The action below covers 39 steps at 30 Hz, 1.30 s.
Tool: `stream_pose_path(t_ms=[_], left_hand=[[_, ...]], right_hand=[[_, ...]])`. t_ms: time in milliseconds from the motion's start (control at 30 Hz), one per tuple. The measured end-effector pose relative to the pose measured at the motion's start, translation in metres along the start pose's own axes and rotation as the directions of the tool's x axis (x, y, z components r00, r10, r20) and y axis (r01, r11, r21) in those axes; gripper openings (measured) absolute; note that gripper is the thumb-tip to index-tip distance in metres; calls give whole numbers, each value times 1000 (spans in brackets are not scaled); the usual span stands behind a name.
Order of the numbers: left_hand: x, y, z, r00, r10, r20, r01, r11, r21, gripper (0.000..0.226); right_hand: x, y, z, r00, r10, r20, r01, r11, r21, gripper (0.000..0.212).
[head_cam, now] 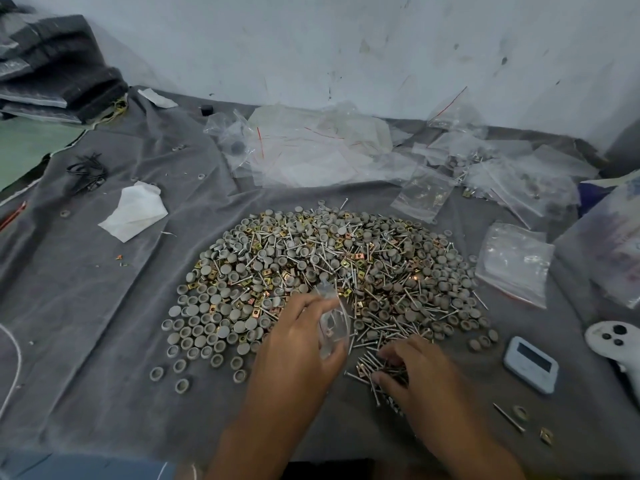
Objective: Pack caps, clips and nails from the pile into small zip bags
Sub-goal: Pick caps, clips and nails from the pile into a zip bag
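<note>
The pile (322, 282) fills the frame's centre on the cloth-covered counter (86, 323): light, loose, prone to scatter. Left hand (294, 355) pinches a limp, slippery zip bag (332, 323) near its mouth. Right hand (419, 372) curls over thin, pointed nails (374, 362), probably best pinched mid-shank.

A makeshift packing workshop. A grey cloth (86, 306) covers the work surface under a scuffed white wall (346, 46). Loose hardware is heaped centrally (322, 268), and clear zip bags (311, 150) lie beyond.
</note>
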<state>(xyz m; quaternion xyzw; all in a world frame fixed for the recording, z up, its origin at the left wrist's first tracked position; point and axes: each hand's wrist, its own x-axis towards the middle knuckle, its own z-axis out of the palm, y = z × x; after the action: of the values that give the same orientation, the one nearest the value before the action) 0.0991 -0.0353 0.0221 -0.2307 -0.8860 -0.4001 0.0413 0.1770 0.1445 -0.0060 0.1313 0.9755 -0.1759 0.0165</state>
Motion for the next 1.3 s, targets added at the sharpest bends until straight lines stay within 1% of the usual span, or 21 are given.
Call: stream_pose_path(t_ms=[100, 233, 400, 467, 533, 600, 667, 733, 800, 833, 900, 1033, 1100, 1167, 1267, 1300], left_hand=[[-2, 0, 1, 1000, -4, -3, 4, 1000, -11, 45], [-2, 0, 2, 1000, 5, -2, -5, 1000, -10, 45], [-3, 1, 6, 1000, 9, 7, -8, 1000, -14, 46], [-3, 1, 6, 999, 10, 31, -9, 1000, -17, 47], [-4, 3, 7, 999, 11, 46, -9, 1000, -27, 49], [-3, 4, 7, 999, 13, 52, -11, 999, -38, 49], [-2, 4, 7, 999, 8, 54, -6, 999, -43, 49], [-1, 4, 7, 999, 0, 53, 2, 999, -34, 50], [0, 5, 6, 999, 1, 48, 0, 1000, -26, 50], [1, 5, 6, 999, 6, 47, -5, 1000, -25, 49], [1, 6, 5, 999, 12, 48, -11, 1000, -26, 50], [0, 6, 4, 999, 14, 49, -13, 1000, -24, 50], [0, 7, 3, 999, 16, 49, -15, 1000, -23, 49], [1, 8, 3, 999, 22, 49, -21, 999, -24, 48], [0, 9, 3, 998, 26, 50, -25, 999, -22, 45], [0, 10, 3, 998, 23, 51, -23, 1000, -17, 44]], right_hand=[[-1, -4, 3, 996, -24, -82, 23, 1000, -12, 19], [-1, -5, 3, 995, -19, -97, 19, 1000, 5, 13], [0, -3, 2, 981, -2, -193, 17, 997, 75, 4], [0, -2, 0, 974, 15, -227, 19, 989, 148, 2], [1, -1, -4, 960, 33, -279, 39, 968, 250, 4], [1, -3, -13, 943, 35, -330, 90, 930, 356, 6], [0, -10, -23, 931, 0, -366, 168, 889, 426, 7], [-2, -19, -31, 938, -27, -347, 218, 822, 526, 7], [-2, -26, -36, 960, -36, -278, 214, 735, 644, 7], [-1, -28, -38, 967, -46, -250, 205, 720, 662, 7], [0, -31, -39, 964, -83, -254, 228, 753, 617, 8], [2, -41, -43, 928, -188, -322, 322, 840, 437, 8], [3, -44, -42, 920, -252, -300, 349, 876, 333, 10], [4, -44, -42, 921, -290, -259, 355, 899, 256, 16], [7, -43, -45, 933, -298, -200, 341, 910, 235, 32], [8, -43, -46, 937, -286, -202, 331, 909, 251, 32]])
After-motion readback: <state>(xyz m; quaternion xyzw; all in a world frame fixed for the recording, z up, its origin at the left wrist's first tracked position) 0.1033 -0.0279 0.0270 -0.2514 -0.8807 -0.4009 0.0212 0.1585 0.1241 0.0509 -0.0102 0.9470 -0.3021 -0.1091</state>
